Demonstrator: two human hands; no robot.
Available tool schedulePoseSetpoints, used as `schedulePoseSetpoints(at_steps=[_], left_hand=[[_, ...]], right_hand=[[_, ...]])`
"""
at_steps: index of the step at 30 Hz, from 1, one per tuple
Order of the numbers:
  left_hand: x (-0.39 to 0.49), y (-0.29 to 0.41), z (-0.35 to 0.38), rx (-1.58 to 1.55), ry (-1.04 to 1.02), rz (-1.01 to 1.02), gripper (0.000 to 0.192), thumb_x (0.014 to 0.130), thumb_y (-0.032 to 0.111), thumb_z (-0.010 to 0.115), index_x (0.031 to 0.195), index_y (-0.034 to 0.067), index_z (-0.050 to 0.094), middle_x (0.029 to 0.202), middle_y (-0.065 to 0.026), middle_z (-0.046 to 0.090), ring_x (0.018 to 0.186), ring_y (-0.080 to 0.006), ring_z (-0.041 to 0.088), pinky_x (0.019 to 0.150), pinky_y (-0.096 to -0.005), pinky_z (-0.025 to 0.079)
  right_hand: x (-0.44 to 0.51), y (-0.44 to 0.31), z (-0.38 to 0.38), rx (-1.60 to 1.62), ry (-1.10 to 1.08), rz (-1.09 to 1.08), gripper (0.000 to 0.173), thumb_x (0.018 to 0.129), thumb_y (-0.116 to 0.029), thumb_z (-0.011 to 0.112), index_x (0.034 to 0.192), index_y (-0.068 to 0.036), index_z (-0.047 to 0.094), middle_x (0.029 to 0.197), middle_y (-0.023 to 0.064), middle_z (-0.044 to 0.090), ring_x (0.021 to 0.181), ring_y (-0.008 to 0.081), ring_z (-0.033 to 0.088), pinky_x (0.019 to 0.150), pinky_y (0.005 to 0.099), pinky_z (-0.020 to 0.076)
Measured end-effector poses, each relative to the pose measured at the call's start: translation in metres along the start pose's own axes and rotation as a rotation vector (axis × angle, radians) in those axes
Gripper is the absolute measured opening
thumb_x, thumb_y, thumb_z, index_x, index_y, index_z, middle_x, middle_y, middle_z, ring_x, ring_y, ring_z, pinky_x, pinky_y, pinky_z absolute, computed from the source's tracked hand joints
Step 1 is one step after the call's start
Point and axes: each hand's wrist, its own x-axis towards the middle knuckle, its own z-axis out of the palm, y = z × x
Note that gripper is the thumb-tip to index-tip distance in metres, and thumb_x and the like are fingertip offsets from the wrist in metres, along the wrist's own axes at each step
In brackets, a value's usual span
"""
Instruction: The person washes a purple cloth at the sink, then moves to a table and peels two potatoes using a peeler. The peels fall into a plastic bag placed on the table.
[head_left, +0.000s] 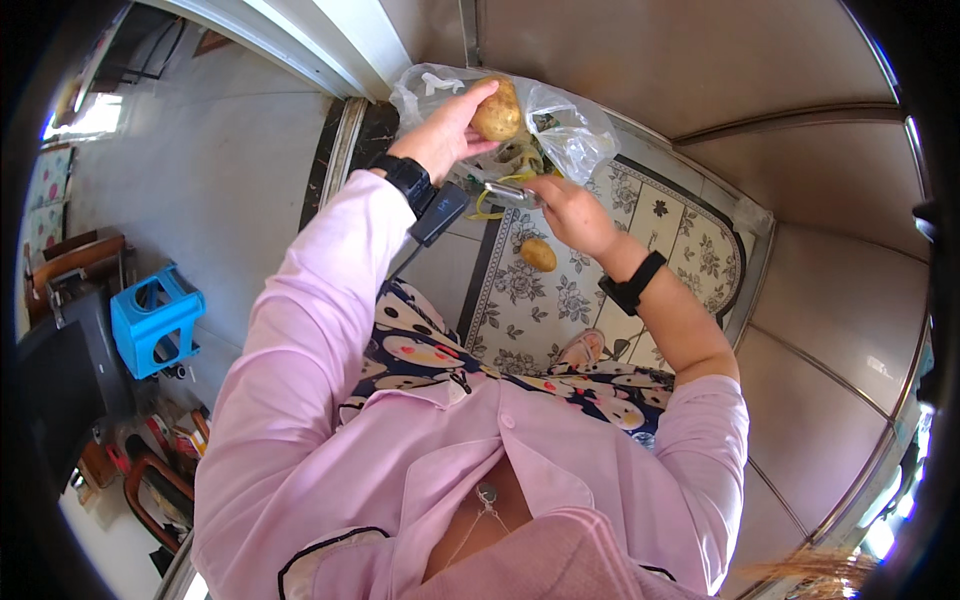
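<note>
In my left hand (444, 129) is a large potato (498, 112), its skin brownish yellow. My right hand (576, 214) grips a metal peeler (505, 190), likely a vegetable peeler, which points left below the potato and apart from it. Under both hands lies a clear plastic bag (581, 142) with greenish and yellowish scraps inside; what they are is hard to tell. A smaller potato (538, 255) rests on the floral floor mat (517, 289) below my right hand.
Brown cabinet doors (675, 52) close off the far side and the right. A white door frame (330, 37) stands at upper left. A blue plastic stool (156, 319) sits on the grey floor at left. A black device (441, 214) with a cable hangs by my left wrist.
</note>
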Motion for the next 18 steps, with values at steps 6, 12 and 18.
schedulePoseSetpoints(at_steps=[6, 12, 18], left_hand=[[0.016, 0.010, -0.002, 0.580, -0.052, 0.463, 0.068, 0.070, 0.040, 0.076, 0.119, 0.006, 0.043, 0.110, -0.0136, 0.056, 0.098, -0.0272, 0.058, 0.076, -0.0382, 0.050], [0.010, 0.009, 0.003, 1.526, -0.006, 0.947, 0.066, 0.063, 0.034, 0.079, 0.114, 0.007, 0.048, 0.105, -0.0155, 0.057, 0.101, -0.0330, 0.054, 0.085, -0.0378, 0.046], [-0.039, 0.058, 0.005, 1.938, -0.213, 1.266, 0.061, 0.060, 0.017, 0.078, 0.112, 0.007, 0.048, 0.098, -0.0082, 0.050, 0.097, -0.0272, 0.049, 0.081, -0.0355, 0.047]], right_hand=[[0.036, 0.050, -0.014, -0.405, 0.203, -0.025, 0.024, 0.078, 0.000, 0.046, 0.100, -0.001, 0.054, 0.111, 0.0207, 0.056, 0.101, 0.0364, 0.055, 0.087, 0.0413, 0.0462], [-0.001, 0.119, -0.060, -0.386, 0.333, 0.377, 0.023, 0.080, 0.000, 0.047, 0.101, 0.001, 0.058, 0.103, 0.0253, 0.059, 0.100, 0.0411, 0.054, 0.088, 0.0443, 0.0422], [0.014, 0.066, -0.047, -0.202, 0.271, 0.288, 0.021, 0.079, 0.001, 0.050, 0.098, 0.002, 0.057, 0.093, 0.0237, 0.060, 0.092, 0.0397, 0.056, 0.080, 0.0434, 0.0447]])
